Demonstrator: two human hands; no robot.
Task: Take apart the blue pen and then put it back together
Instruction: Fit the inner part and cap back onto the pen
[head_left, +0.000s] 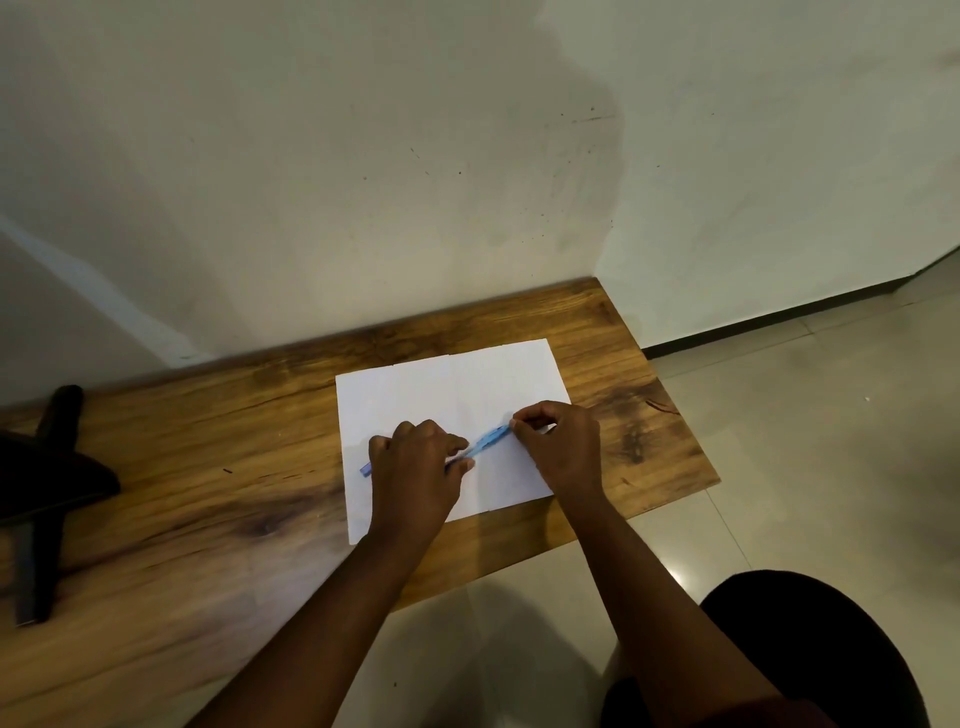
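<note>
Center frame, both hands clamped on the blue pen (485, 440) over white paper (447, 384) — left hand (415, 467) mid-barrel, right hand (558, 441) pinching the upper-right end.

The blue pen (488, 439) is a slim light-blue stick lying slantwise over a white paper sheet (415, 389) — its near end pokes out at lower left, its far end rises to upper right, the middle hidden.
</note>
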